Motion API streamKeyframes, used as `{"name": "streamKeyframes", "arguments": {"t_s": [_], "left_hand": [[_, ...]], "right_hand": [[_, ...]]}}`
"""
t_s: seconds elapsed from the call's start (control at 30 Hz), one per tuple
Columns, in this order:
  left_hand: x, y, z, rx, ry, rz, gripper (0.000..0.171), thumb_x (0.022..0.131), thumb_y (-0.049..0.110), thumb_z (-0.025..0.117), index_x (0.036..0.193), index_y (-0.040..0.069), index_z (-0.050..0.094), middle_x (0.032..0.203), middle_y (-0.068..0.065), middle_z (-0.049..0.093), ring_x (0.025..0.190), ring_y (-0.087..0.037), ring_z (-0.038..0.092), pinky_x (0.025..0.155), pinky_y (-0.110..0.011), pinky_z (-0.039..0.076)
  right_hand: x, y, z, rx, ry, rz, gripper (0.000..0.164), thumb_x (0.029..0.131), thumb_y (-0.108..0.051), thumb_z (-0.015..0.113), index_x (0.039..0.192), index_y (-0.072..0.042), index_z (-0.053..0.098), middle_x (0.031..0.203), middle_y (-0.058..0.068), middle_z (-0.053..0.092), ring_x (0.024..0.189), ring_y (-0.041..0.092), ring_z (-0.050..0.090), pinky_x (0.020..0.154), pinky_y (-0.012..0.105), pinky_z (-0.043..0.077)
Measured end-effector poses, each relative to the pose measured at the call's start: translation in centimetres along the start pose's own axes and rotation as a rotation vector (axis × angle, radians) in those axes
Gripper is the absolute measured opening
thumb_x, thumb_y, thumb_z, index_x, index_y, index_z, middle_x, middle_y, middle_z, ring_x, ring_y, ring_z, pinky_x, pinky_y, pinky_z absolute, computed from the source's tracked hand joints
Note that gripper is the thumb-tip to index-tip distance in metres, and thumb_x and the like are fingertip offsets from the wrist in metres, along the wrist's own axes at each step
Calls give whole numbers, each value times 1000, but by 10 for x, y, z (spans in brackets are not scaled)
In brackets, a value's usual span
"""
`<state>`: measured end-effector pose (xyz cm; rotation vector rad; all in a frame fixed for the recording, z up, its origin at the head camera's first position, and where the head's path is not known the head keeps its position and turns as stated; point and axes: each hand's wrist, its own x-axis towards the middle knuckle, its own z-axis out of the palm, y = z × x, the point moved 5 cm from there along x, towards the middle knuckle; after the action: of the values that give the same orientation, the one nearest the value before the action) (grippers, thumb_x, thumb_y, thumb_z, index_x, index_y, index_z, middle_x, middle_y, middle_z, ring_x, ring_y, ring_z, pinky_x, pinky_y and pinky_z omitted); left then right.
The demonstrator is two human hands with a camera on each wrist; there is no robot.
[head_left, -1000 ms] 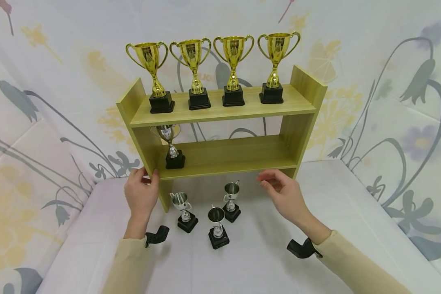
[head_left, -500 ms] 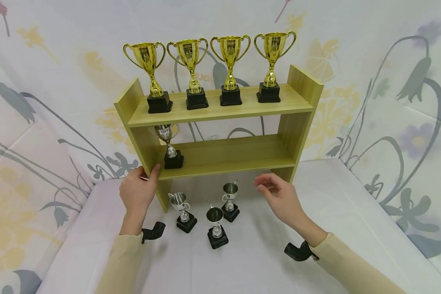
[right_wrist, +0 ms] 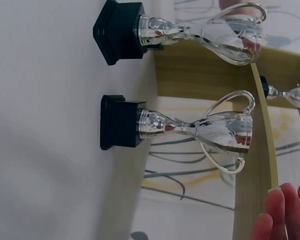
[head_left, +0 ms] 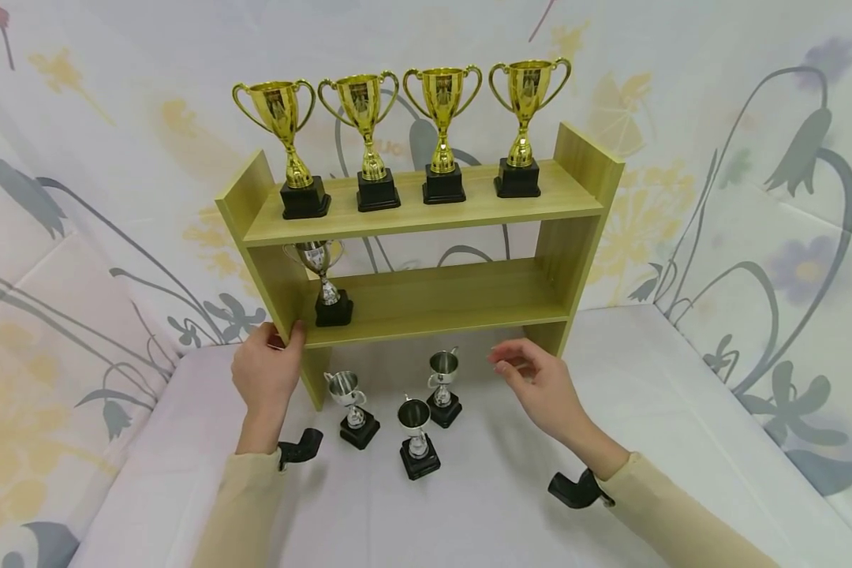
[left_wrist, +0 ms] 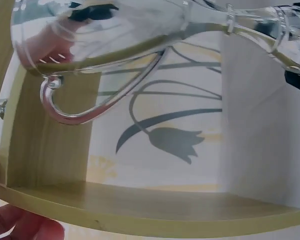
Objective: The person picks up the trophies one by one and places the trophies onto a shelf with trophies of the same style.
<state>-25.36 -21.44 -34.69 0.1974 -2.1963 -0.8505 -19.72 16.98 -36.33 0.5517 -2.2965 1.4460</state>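
Note:
My left hand (head_left: pixel 266 371) grips the left side panel of a wooden shelf (head_left: pixel 433 300), thumb on the inner side and fingers behind. In the left wrist view its fingers (left_wrist: pixel 30 227) curl past the panel's edge, and a silver trophy cup (left_wrist: pixel 115 30) looms close above. My right hand (head_left: pixel 543 386) hovers just in front of the lower board's right part, fingers loosely bent around nothing. Three silver trophies stand on the table below: one on the left (head_left: pixel 351 402), one in front (head_left: pixel 416 434), one on the right (head_left: pixel 443 386).
Another silver trophy (head_left: pixel 330 284) stands at the left end of the middle board. Several gold trophies, among them the rightmost (head_left: pixel 521 126), line the top board. White cloth (head_left: pixel 483 513) covers the table, with a flower-printed backdrop (head_left: pixel 717 118) behind.
The view has shifted slightly, moving the scene a little left. My left hand keeps its hold on the side panel, and my right hand still hovers. The trophies stay where they were.

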Motion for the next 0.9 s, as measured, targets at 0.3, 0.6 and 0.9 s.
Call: {"name": "streamKeyframes", "arguments": {"t_s": [0.3,0.6,0.9], "left_hand": [[-5,-8,5,-143,69,-102,34,87,33,70,74,5,57,66,-13,57,63,-30,52,60,-40,34],[-9,-10,9,-268,99,-143,30,85,26,74,77,2,59,67,-8,54,63,-22,49,62,-33,35],[-10,-8,10,-322,124,-137,26,86,22,75,85,-1,63,67,-4,54,59,-8,47,57,-25,35]], "right_hand": [[-3,1,1,4,-7,35,17,94,1,65,111,-2,67,101,4,71,89,18,67,74,25,53],[-11,8,10,42,-50,52,16,94,2,64,109,-2,68,99,4,70,87,20,68,72,26,53],[-24,15,32,72,-120,66,18,92,5,64,103,-8,71,95,0,71,83,25,68,71,28,54]]}}
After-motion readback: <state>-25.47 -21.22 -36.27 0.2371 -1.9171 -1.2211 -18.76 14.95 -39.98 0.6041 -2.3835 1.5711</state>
